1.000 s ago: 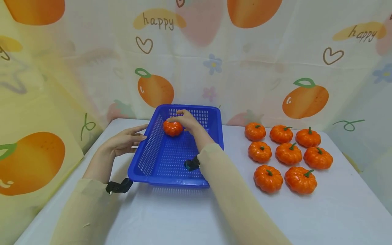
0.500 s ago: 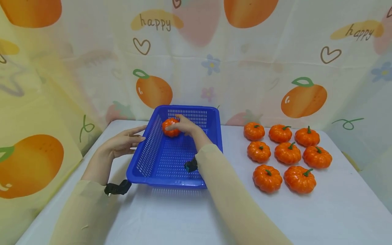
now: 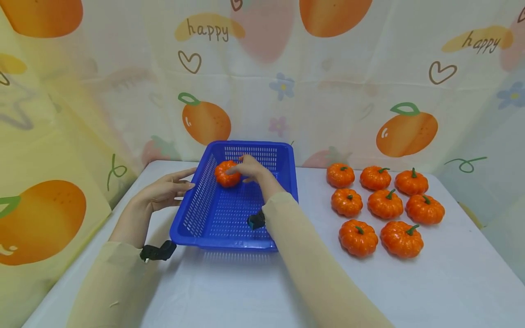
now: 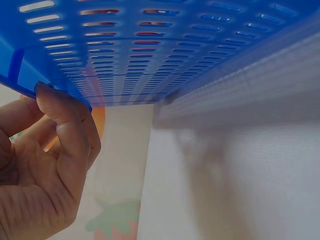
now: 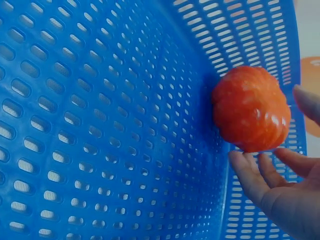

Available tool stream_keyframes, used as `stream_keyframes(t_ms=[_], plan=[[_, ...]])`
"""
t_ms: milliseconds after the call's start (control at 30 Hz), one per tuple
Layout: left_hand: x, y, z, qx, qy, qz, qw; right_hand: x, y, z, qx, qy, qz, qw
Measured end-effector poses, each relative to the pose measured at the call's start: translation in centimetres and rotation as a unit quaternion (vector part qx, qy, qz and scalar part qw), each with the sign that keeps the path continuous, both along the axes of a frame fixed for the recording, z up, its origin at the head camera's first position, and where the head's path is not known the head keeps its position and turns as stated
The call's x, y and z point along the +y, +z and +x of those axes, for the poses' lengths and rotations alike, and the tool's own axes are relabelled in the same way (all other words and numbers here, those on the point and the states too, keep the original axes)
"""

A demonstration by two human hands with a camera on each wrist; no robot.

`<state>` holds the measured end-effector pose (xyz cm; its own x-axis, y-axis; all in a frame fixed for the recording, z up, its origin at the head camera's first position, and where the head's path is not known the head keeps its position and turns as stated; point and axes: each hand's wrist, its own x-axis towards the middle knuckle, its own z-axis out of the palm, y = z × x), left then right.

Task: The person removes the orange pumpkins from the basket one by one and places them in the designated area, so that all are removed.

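A blue plastic basket [image 3: 242,243] with slotted sides stands on the white table. Inside, near its far left corner, lies an orange mini pumpkin [image 3: 227,175], its stem not visible. My right hand [image 3: 251,169] is just right of this pumpkin, fingers spread beside it. In the right wrist view the thumb [image 5: 306,102] stands apart from the pumpkin and the fingertips are close against its side; whether they touch is unclear. My left hand [image 3: 164,190] holds the basket's left rim, with curled fingers at its edge in the left wrist view.
Several orange mini pumpkins [image 3: 385,204] with green stems stand in rows on the table [image 3: 459,273] right of the basket. A patterned cloth [image 3: 336,91] hangs behind the table. Black wrist cameras [image 3: 158,251] sit on both sleeves.
The pumpkin in the basket has shifted slightly left, and my right hand has come away to its right side, its fingers loosening. The left hand stays at the basket rim.
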<state>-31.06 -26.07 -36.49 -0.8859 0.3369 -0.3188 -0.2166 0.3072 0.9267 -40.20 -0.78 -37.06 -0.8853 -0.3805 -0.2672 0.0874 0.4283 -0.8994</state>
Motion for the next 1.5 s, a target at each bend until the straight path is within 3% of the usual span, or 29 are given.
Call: stream_keyframes(t_ms=[367, 567, 767, 967, 1167, 1333, 1500], plan=[[-0.1, 0.0, 0.0, -0.002, -0.003, 0.004, 1.0, 0.0, -0.6, 0.2, 0.073, 0.06, 0.103, 0.99], [-0.1, 0.0, 0.0, -0.003, -0.004, 0.006, 1.0, 0.0, -0.5, 0.3, 0.082, 0.085, 0.1, 0.988], [-0.1, -0.1, -0.1, -0.001, -0.004, 0.007, 1.0, 0.0, -0.4, 0.4, 0.062, 0.069, 0.079, 0.993], [-0.1, -0.2, -0.2, 0.002, -0.002, -0.001, 1.0, 0.0, 0.1, 0.4, 0.01, 0.037, -0.018, 0.999], [-0.2, -0.2, -0.3, 0.007, 0.0, -0.005, 1.0, -0.2, 1.0, 0.2, -0.034, 0.013, -0.144, 0.989], [-0.1, 0.0, -0.2, 0.004, -0.001, -0.004, 1.0, -0.9, 1.7, -0.2, -0.058, -0.005, -0.257, 0.965], [0.0, 0.1, -0.2, 0.002, -0.001, -0.014, 0.9999, -1.6, 2.9, -0.2, -0.075, -0.045, -0.373, 0.924]])
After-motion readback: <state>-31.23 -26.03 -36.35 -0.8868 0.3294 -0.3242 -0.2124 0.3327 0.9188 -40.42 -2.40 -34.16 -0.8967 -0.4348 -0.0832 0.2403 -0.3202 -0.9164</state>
